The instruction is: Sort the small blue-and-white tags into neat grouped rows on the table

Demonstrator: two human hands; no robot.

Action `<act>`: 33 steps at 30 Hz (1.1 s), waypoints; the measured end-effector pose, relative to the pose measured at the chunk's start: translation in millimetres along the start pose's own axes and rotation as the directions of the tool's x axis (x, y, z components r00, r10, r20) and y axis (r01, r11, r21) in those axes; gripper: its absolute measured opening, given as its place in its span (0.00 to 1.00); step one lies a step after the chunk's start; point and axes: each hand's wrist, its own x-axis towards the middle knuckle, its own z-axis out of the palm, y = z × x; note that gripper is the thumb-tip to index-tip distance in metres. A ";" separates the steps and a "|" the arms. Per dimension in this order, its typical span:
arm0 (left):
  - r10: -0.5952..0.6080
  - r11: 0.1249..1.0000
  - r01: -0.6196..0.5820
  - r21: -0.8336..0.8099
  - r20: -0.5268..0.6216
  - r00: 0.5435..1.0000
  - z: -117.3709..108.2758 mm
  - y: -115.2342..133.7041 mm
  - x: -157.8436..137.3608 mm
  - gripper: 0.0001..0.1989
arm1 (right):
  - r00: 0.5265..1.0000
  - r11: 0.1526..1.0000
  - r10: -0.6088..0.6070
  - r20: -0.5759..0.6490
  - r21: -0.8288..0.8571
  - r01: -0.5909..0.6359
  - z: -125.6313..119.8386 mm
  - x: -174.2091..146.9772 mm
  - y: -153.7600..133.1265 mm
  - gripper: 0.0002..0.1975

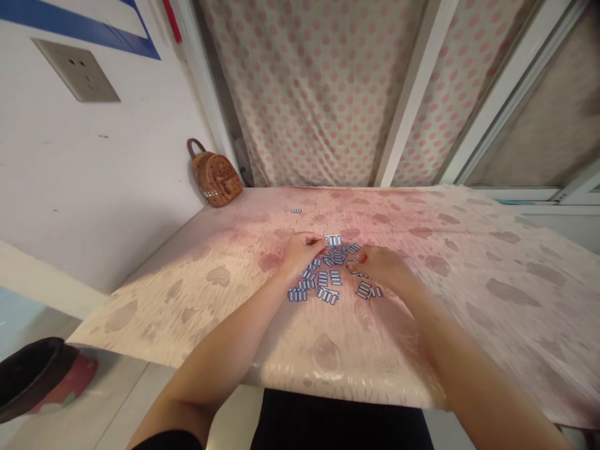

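Observation:
My left hand (304, 251) pinches a small white card with blue stripes (333, 240) between thumb and fingertips, raised slightly at the far side of a loose pile. The pile (336, 277) is made up of several similar small blue-and-white striped pieces, some overlapping, spread over the table between my hands. My right hand (377, 267) is at the pile's right side, its fingers curled down over the pieces there. Whatever lies between those fingertips is too small to make out.
A patterned cloth (206, 306) covers the table. One striped piece (296, 211) lies apart near the back. A small brown backpack (217, 178) leans at the back left corner by the wall. Dotted curtains (319, 94) hang behind, and a dark-lined bin (42, 381) stands on the floor at left.

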 end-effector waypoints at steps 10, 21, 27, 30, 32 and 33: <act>-0.010 1.000 0.010 0.023 0.008 1.000 0.0 -3.8 1.9 0.06 | 0.981 0.976 -0.191 0.042 0.110 0.185 5.6 -0.1 -12.1 0.03; 0.053 0.997 -0.055 0.060 0.026 0.998 -0.5 -15.1 6.4 0.04 | 0.975 0.858 -0.185 -0.120 0.465 0.220 -7.3 -3.1 -20.1 0.11; 0.106 0.983 -0.111 0.148 0.047 0.993 -0.6 -18.2 5.1 0.05 | 0.967 0.870 -0.139 -0.215 0.439 0.223 -6.7 -2.0 -16.4 0.09; 0.107 0.977 -0.111 0.180 0.033 0.994 -0.3 -14.9 2.6 0.05 | 0.959 0.878 -0.172 -0.224 0.406 0.252 -6.3 -0.6 -16.3 0.12; 0.107 0.976 -0.110 0.189 0.029 0.994 0.0 -12.6 1.6 0.05 | 0.959 0.854 -0.200 -0.199 0.445 0.270 -4.8 -0.3 -17.6 0.12; 0.107 0.976 -0.110 0.187 0.027 0.994 0.2 -11.9 1.3 0.05 | 0.961 0.835 -0.207 -0.180 0.480 0.270 -4.0 -0.6 -18.6 0.10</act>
